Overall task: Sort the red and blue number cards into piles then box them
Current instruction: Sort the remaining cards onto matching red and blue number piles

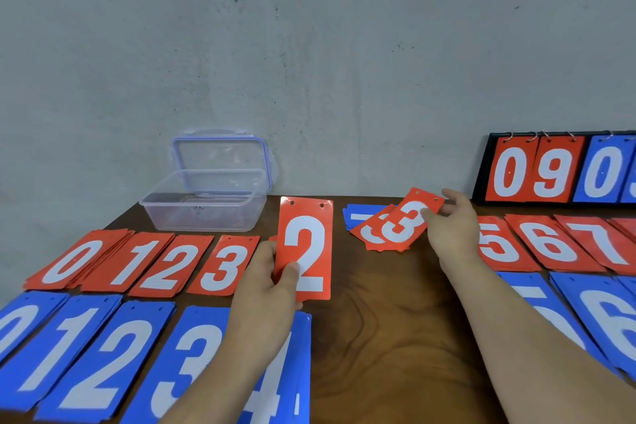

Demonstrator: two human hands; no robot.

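Both hands held red cards, mid-sort.
L hand (pixel 272 272) fingers gripped red 2 card (pixel 304 248) above surface (pixel 378 320); R hand (pixel 451 227) fingers pinched red 3 card (pixel 409 217) over loose heap (pixel 370 234). Clear box (pixel 206 206) sat open nr wall.

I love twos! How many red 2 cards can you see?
2. One red 2 card is held by the left hand; another tops the red 2 pile in the left row. More may hide beneath.

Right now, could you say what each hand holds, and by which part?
Left hand: red 2 card, by its lower left edge. Right hand: red 3 card, by its right edge.
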